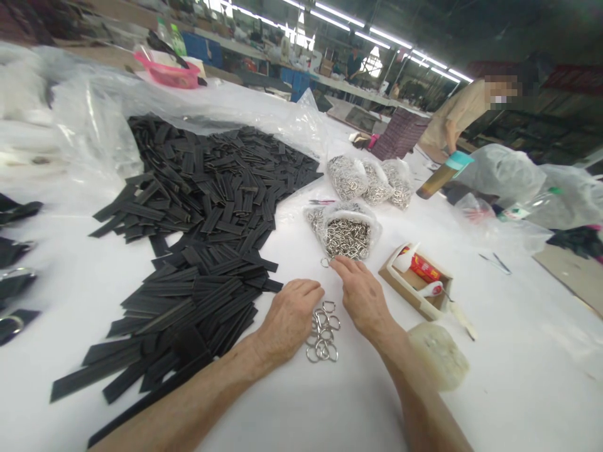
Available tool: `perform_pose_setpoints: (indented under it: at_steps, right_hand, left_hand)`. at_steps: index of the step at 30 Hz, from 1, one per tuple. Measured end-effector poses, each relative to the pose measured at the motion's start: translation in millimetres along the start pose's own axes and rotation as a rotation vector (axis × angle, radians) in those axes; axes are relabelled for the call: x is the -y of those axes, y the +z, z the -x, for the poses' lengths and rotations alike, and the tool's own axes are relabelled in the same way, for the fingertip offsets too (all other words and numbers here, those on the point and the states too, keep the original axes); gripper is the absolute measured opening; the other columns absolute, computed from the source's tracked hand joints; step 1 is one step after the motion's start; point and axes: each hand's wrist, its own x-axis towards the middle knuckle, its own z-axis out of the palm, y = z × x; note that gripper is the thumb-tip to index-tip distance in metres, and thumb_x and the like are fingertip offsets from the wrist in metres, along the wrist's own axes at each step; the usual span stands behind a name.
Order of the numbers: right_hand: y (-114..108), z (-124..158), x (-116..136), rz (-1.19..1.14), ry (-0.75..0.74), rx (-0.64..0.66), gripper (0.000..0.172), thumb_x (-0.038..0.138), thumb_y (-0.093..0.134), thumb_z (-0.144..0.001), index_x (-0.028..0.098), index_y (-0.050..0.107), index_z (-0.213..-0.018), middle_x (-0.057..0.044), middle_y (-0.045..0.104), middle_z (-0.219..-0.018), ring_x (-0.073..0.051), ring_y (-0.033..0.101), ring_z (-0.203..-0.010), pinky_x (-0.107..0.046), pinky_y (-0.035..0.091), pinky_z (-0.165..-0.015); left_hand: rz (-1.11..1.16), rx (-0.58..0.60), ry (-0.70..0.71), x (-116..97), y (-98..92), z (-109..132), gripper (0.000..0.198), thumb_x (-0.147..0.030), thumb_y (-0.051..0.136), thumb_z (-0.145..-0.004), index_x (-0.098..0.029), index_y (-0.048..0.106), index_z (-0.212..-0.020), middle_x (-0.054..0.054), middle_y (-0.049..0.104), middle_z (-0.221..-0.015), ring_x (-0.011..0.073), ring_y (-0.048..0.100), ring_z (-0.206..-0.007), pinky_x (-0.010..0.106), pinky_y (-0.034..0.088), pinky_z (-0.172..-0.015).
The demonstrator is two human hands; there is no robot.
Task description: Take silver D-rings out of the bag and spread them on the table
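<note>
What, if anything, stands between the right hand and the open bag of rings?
Nothing visible. The right hand has its fingertips close to the near edge of the open bag. A single ring sits beside those fingertips, off to the left. The left hand is by the loose rings, outside that path.

Left hand (293,316) and right hand (366,301) flanked loose metal D-rings (323,342).
From them, an opened plastic bag (375,231) lay just past twelve o'clock, black strips (207,220) at ten, cardboard box (399,287) at two.

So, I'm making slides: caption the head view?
Left hand by loose rings, right hand near a bag of rings, black strips alongside.
</note>
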Motion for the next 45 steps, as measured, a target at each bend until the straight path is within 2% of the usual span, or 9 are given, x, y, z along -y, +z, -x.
perform_pose_setpoints:
  at_steps: [4,8,12,16,22,28,36,43,45]
  right_hand:
    - [5.6,1.3,-5.9,0.002,-0.014,0.008,0.051,-0.008,0.037,-0.070,0.020,0.063,-0.104,-0.009,0.057,-0.122,-0.023,0.054,-0.103,-0.039,0.042,-0.090]
    - [-5.9,6.5,-17.8,-0.070,0.001,0.033,0.033,0.002,0.040,-0.078,0.021,0.065,-0.089,-0.002,0.067,-0.098,-0.017,0.060,-0.090,-0.030,0.046,-0.082]
    - [-16.3,6.8,-30.3,-0.104,0.106,-0.013,0.028,0.012,0.039,-0.083,0.020,0.064,-0.089,-0.002,0.068,-0.081,-0.017,0.062,-0.077,-0.029,0.047,-0.073]
    - [-14.0,5.3,-28.5,-0.115,0.126,-0.015,0.026,0.014,0.040,-0.085,0.019,0.064,-0.093,-0.004,0.067,-0.088,-0.017,0.061,-0.083,-0.029,0.045,-0.077]
    - [-5.0,4.3,-15.6,-0.072,0.091,0.095,0.029,0.009,0.043,-0.084,0.021,0.062,-0.102,-0.004,0.061,-0.093,-0.016,0.057,-0.087,-0.028,0.041,-0.080]
    - [-10.7,4.6,-12.9,-0.027,0.125,0.182,0.022,0.007,0.045,-0.083,0.020,0.062,-0.084,-0.002,0.061,-0.084,-0.015,0.056,-0.081,-0.026,0.039,-0.076]
    - [-15.4,6.9,-7.8,0.023,0.149,0.242,0.029,0.004,0.037,-0.082,0.018,0.062,-0.088,-0.006,0.060,-0.090,-0.018,0.054,-0.084,-0.029,0.037,-0.078]
    - [-33.4,16.3,7.2,-0.151,0.086,0.464,0.027,0.007,0.040,-0.081,0.022,0.064,-0.083,0.001,0.066,-0.085,-0.014,0.058,-0.081,-0.023,0.041,-0.073]
    - [-33.7,14.6,7.3,-0.209,0.069,0.471,0.028,0.008,0.041,-0.081,0.023,0.064,-0.082,0.003,0.066,-0.081,-0.012,0.059,-0.078,-0.022,0.042,-0.071]
  left_hand:
    - [-0.013,0.019,0.003,-0.3,-0.6,-0.9,0.035,0.006,0.037,-0.070,-0.015,0.060,-0.085,0.007,0.064,-0.095,0.0200,0.056,-0.092,0.035,0.048,-0.084]
    - [-0.014,0.063,0.002,-0.3,-2.2,-0.9,0.032,0.005,0.039,-0.071,-0.014,0.061,-0.083,0.008,0.063,-0.094,0.0213,0.056,-0.093,0.036,0.047,-0.085]
    - [-0.012,0.073,0.000,-0.8,-3.3,-0.8,0.031,0.005,0.040,-0.071,-0.014,0.062,-0.082,0.008,0.063,-0.095,0.0217,0.055,-0.093,0.037,0.047,-0.085]
    - [-0.013,0.068,-0.002,-1.4,-3.7,-1.4,0.031,0.005,0.040,-0.071,-0.014,0.062,-0.082,0.007,0.063,-0.095,0.0212,0.055,-0.092,0.036,0.047,-0.085]
    - [-0.016,0.068,0.013,-0.7,-2.9,-1.4,0.032,0.007,0.040,-0.071,-0.013,0.063,-0.083,0.008,0.063,-0.097,0.0212,0.055,-0.093,0.036,0.047,-0.087]
    - [-0.021,0.070,0.001,-0.9,-2.5,-1.4,0.033,0.006,0.041,-0.071,-0.013,0.064,-0.084,0.008,0.063,-0.098,0.0210,0.055,-0.095,0.036,0.047,-0.087]
    - [-0.013,0.062,0.003,-1.4,-2.6,-1.5,0.033,0.006,0.041,-0.071,-0.012,0.064,-0.085,0.009,0.064,-0.098,0.0213,0.055,-0.095,0.036,0.047,-0.086]
    - [-0.001,-0.001,0.005,-1.5,-2.9,-1.2,0.036,0.007,0.038,-0.070,-0.011,0.064,-0.085,0.010,0.065,-0.094,0.0208,0.057,-0.092,0.036,0.048,-0.084]
    - [-0.003,-0.037,0.003,-1.3,-2.2,-0.9,0.037,0.007,0.037,-0.070,-0.011,0.065,-0.086,0.010,0.065,-0.095,0.0204,0.057,-0.092,0.035,0.049,-0.084]
